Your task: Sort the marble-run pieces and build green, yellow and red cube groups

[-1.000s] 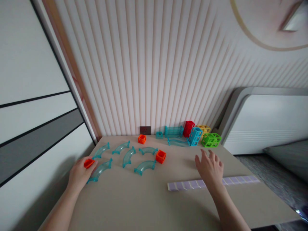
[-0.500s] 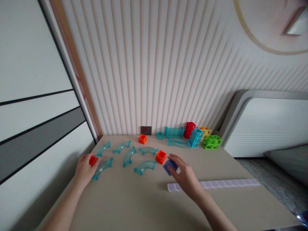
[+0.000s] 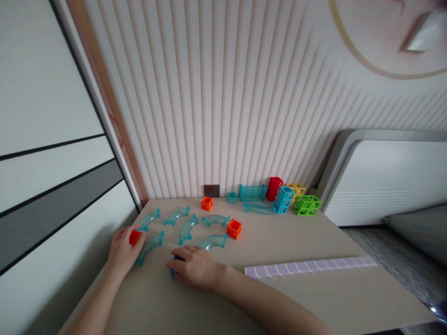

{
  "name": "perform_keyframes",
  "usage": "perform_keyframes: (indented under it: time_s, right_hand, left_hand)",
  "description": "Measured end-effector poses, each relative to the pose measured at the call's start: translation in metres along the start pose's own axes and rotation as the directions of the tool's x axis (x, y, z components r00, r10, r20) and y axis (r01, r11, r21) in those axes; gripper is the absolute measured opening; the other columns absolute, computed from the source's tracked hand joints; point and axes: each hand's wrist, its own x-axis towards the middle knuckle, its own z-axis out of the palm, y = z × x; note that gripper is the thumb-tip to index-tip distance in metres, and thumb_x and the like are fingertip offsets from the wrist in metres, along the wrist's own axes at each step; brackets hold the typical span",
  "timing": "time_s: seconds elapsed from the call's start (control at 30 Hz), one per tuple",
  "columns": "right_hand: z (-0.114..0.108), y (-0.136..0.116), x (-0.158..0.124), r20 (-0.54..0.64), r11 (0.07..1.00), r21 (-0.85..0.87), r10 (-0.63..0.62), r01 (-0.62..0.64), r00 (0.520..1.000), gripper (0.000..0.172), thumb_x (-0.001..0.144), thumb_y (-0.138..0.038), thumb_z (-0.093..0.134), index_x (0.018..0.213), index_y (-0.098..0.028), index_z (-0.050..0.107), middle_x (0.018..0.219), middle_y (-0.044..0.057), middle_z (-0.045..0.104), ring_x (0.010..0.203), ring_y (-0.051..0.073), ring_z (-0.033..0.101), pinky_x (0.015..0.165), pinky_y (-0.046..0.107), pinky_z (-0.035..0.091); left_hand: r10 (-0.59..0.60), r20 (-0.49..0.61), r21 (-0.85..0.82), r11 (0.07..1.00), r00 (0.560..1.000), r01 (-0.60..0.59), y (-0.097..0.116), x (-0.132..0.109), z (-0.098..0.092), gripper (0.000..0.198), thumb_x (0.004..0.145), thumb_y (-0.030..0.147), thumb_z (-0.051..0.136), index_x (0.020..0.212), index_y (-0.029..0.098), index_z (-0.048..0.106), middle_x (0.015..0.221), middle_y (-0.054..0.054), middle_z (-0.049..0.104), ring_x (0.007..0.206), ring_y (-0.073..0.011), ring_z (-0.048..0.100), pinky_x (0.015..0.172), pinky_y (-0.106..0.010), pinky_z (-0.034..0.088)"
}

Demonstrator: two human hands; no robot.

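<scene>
My left hand (image 3: 122, 249) is closed around an orange-red cube block (image 3: 134, 237) at the table's left side. Curved translucent teal track pieces lie close by, one track piece (image 3: 151, 246) just right of that hand. Nearer the table's middle, my right hand (image 3: 195, 267) grips a dark blue block (image 3: 173, 271), mostly covered by the fingers. Behind the right hand lies another curved track piece (image 3: 213, 241), partly hidden by it. An orange open-frame cube (image 3: 234, 229) stands to the right of that piece, and a second orange cube (image 3: 206, 203) sits near the wall.
A strip of purple tiles (image 3: 310, 266) lies along the right of the table (image 3: 279, 302). Red (image 3: 274, 188), blue (image 3: 284, 200) and green frame blocks (image 3: 306, 205) stand at the back right beside a straight teal piece (image 3: 253, 192). A ribbed wall (image 3: 223, 102) bounds the back.
My right hand has moved left across the table with the blue block, from beside the orange cube to the front of the curved track pieces. My left hand stays almost in place.
</scene>
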Motion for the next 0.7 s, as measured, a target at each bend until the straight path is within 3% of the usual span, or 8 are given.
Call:
perform_keyframes:
  time_s: [0.13, 0.27, 0.4, 0.43, 0.5, 0.6, 0.7]
  right_hand:
    - [-0.006, 0.002, 0.008, -0.076, 1.000, 0.006, -0.015, 0.016, 0.997, 0.042, 0.084, -0.043, 0.079, 0.120, -0.028, 0.066, 0.132, 0.004, 0.068, 0.110, 0.022, 0.067, 0.094, 0.027, 0.052]
    - [-0.034, 0.028, -0.004, -0.208, 0.999, 0.025, -0.042, 0.048, 0.977, 0.024, 0.100, -0.033, 0.056, 0.120, -0.022, 0.064, 0.121, 0.007, 0.072, 0.109, 0.021, 0.066, 0.095, 0.034, 0.051]
    - [-0.070, 0.087, -0.044, -0.414, 0.983, 0.042, 0.179, -0.177, 0.893, 0.022, 0.096, -0.019, 0.052, 0.111, -0.022, 0.067, 0.106, 0.009, 0.074, 0.100, 0.021, 0.067, 0.088, 0.036, 0.053]
    - [-0.079, 0.106, -0.057, -0.481, 0.953, 0.037, 0.281, -0.300, 0.831, 0.020, 0.095, -0.019, 0.051, 0.106, -0.023, 0.068, 0.100, 0.008, 0.074, 0.096, 0.021, 0.067, 0.086, 0.035, 0.053]
    - [-0.094, 0.142, -0.085, -0.618, 0.833, 0.060, 0.463, -0.549, 0.635, 0.021, 0.095, -0.024, 0.050, 0.103, -0.024, 0.069, 0.097, 0.008, 0.072, 0.095, 0.023, 0.067, 0.088, 0.037, 0.054]
    - [-0.109, 0.189, -0.124, -0.718, 0.688, 0.105, 0.552, -0.718, 0.425, 0.029, 0.094, -0.028, 0.044, 0.113, -0.019, 0.064, 0.104, 0.014, 0.068, 0.102, 0.029, 0.062, 0.093, 0.048, 0.050]
    - [-0.112, 0.220, -0.152, -0.747, 0.504, 0.129, 0.616, -0.854, 0.250, 0.045, 0.088, -0.035, 0.051, 0.128, -0.016, 0.056, 0.119, 0.018, 0.063, 0.115, 0.034, 0.056, 0.101, 0.054, 0.043]
  left_hand:
    - [0.108, -0.052, 0.069, 0.992, 0.993, -0.105, 0.002, 0.000, -0.004, 0.046, 0.084, 0.052, 0.047, 0.104, 0.015, 0.065, 0.108, -0.019, 0.066, 0.115, -0.0375, 0.057, 0.105, -0.055, 0.045]
    - [0.212, -0.158, 0.080, 0.976, 0.964, -0.201, 0.011, 0.000, -0.013, 0.039, 0.089, 0.047, 0.048, 0.104, 0.016, 0.065, 0.110, -0.020, 0.064, 0.118, -0.0377, 0.057, 0.105, -0.056, 0.046]
    - [0.311, -0.265, 0.060, 0.950, 0.912, -0.306, 0.028, -0.004, -0.024, 0.026, 0.092, 0.040, 0.052, 0.098, 0.019, 0.066, 0.114, -0.020, 0.064, 0.121, -0.0377, 0.057, 0.105, -0.059, 0.046]
    - [0.331, -0.295, 0.060, 0.943, 0.896, -0.328, 0.034, -0.005, -0.027, 0.023, 0.092, 0.037, 0.054, 0.097, 0.019, 0.067, 0.117, -0.020, 0.063, 0.122, -0.0375, 0.057, 0.105, -0.059, 0.047]
    - [0.379, -0.357, 0.070, 0.922, 0.854, -0.380, 0.048, -0.009, -0.032, 0.015, 0.091, 0.030, 0.058, 0.096, 0.019, 0.067, 0.125, -0.020, 0.062, 0.122, -0.0371, 0.058, 0.104, -0.058, 0.048]
    - [0.494, -0.431, 0.099, 0.858, 0.755, -0.504, 0.073, -0.015, -0.035, 0.012, 0.086, 0.018, 0.066, 0.098, 0.018, 0.067, 0.125, -0.019, 0.063, 0.117, -0.0348, 0.062, 0.102, -0.054, 0.051]
    - [0.666, -0.402, 0.102, 0.715, 0.629, -0.692, 0.106, -0.022, -0.032, 0.023, 0.081, 0.008, 0.070, 0.101, 0.019, 0.067, 0.117, -0.014, 0.066, 0.112, -0.0304, 0.066, 0.097, -0.047, 0.055]
